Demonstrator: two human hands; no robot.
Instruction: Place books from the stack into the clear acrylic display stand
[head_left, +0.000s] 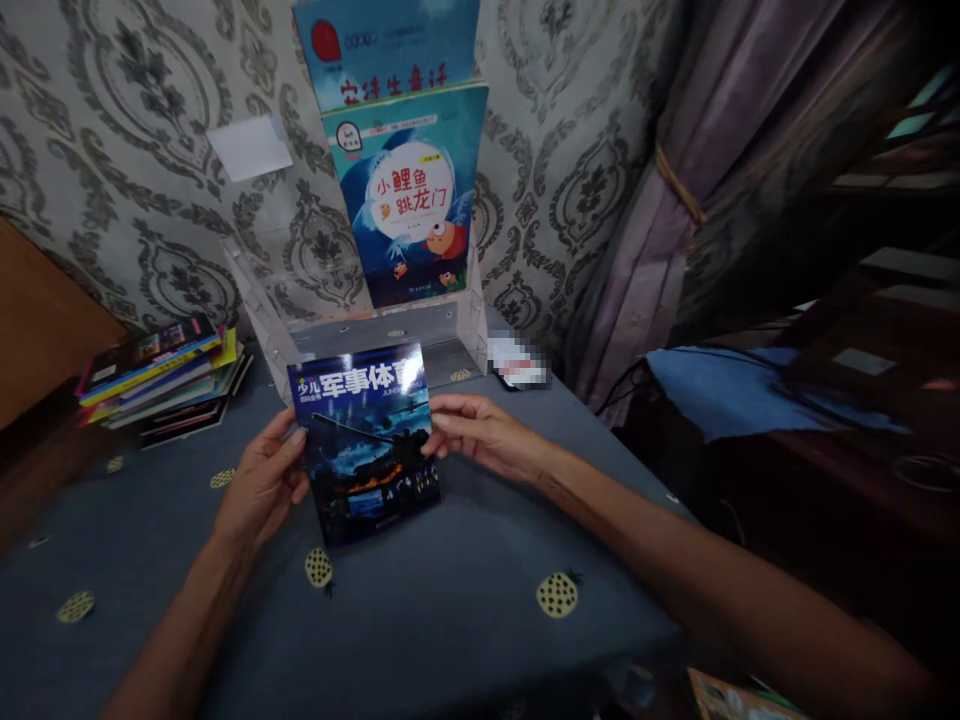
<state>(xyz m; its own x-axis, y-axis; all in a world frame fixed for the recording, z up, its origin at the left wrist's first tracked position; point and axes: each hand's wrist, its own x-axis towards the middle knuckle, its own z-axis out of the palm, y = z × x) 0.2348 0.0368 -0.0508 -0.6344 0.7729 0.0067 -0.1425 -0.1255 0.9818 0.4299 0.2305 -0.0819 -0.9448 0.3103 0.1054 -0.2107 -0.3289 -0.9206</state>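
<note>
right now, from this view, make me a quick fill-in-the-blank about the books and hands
1. The person's ____ hand holds the edge of the glossy dark-blue book nearer the multicoloured book stack.
2. The clear plastic rack displays ____ blue-covered books.
3. The grey-blue tablecloth is printed with yellow ____.

Missing words: left; two; pineapples.

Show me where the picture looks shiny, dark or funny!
Head view: white glare near the top of the dark blue book; head view: deep shadow right of the purple curtain; head view: blocky squares over a pale item beside the clear stand.
</note>
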